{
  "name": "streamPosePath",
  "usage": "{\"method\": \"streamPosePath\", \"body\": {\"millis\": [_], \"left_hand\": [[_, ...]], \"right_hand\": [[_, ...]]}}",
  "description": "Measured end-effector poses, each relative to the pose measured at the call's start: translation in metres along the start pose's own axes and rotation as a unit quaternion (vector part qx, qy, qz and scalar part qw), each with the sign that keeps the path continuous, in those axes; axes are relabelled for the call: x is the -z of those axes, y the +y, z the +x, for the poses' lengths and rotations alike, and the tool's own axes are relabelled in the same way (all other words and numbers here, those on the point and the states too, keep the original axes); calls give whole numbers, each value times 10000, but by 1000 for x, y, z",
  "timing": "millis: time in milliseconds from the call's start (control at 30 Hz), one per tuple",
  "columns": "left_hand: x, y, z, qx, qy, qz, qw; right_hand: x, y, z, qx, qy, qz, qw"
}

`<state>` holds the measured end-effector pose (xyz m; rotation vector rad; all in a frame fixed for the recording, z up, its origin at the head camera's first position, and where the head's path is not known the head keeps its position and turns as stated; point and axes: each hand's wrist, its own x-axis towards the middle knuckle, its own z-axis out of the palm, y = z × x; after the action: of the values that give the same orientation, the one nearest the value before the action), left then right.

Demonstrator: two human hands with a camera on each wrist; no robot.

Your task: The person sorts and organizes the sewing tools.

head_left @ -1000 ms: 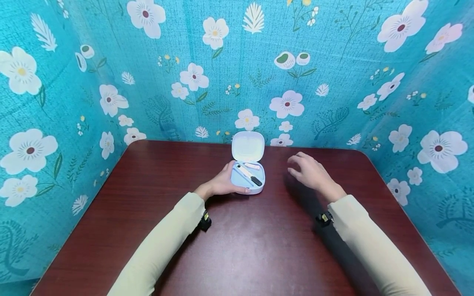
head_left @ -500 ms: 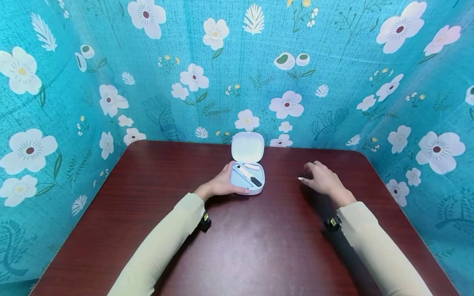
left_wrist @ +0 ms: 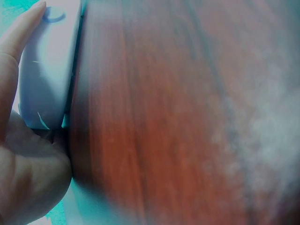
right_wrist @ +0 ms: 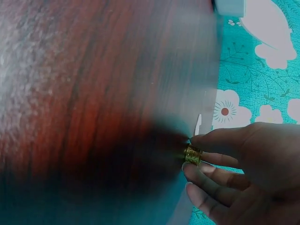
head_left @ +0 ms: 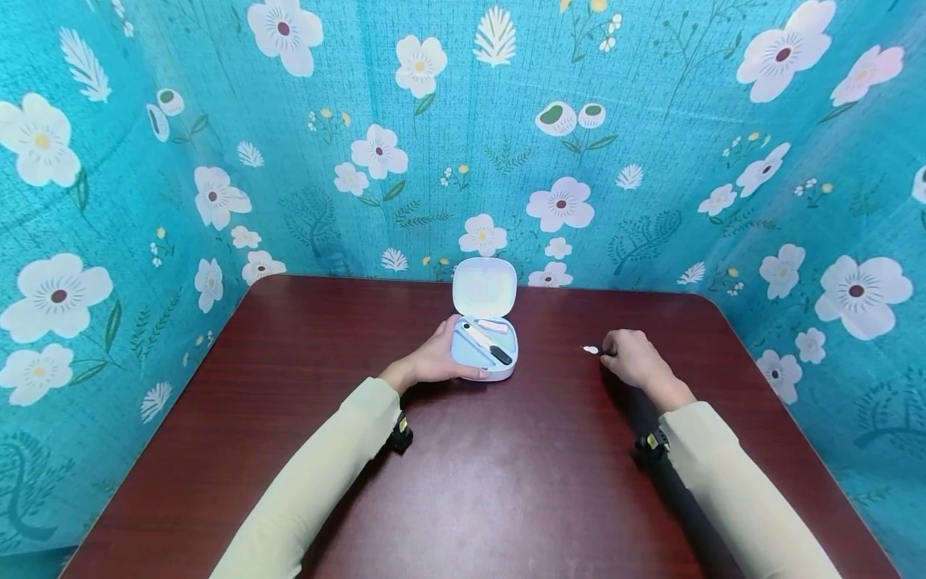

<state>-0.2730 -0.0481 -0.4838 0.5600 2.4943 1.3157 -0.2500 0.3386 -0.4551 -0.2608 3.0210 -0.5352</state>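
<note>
A small pale case [head_left: 510, 368] stands on the table with its lid [head_left: 485, 288] raised. My left hand [head_left: 434, 358] grips the case's left side, its thumb along the near wall. In the left wrist view, the thumb lies over the case's side [left_wrist: 49, 79]. Inside the case lie a white stick with a black end [head_left: 499, 354] and a pinkish-white piece [head_left: 493, 325]. My right hand [head_left: 637, 358] is low over the table to the right, pinching a small tool with a white pointed tip [head_left: 591, 350]. In the right wrist view, a gold textured band [right_wrist: 193, 154] shows between thumb and fingers.
The dark red-brown table [head_left: 470, 482] runs back to a turquoise floral cloth [head_left: 434, 161], which hangs behind and along both sides. The case stands close to the table's back edge.
My right hand has moved right and slightly toward me, its fingers drawing together. The white tip, unseen at first, now sticks out left of the fingertips. The left hand and case have stayed put.
</note>
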Motion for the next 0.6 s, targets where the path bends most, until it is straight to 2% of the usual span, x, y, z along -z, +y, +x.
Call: {"method": "streamPosePath", "body": {"millis": [167, 600], "left_hand": [[1, 1, 1, -22, 10, 91, 10000], [0, 2, 0, -78, 53, 0, 10000]], "right_hand": [[-1, -1, 0, 71, 151, 91, 9998], [5, -20, 5, 891, 733, 379, 9926]]}}
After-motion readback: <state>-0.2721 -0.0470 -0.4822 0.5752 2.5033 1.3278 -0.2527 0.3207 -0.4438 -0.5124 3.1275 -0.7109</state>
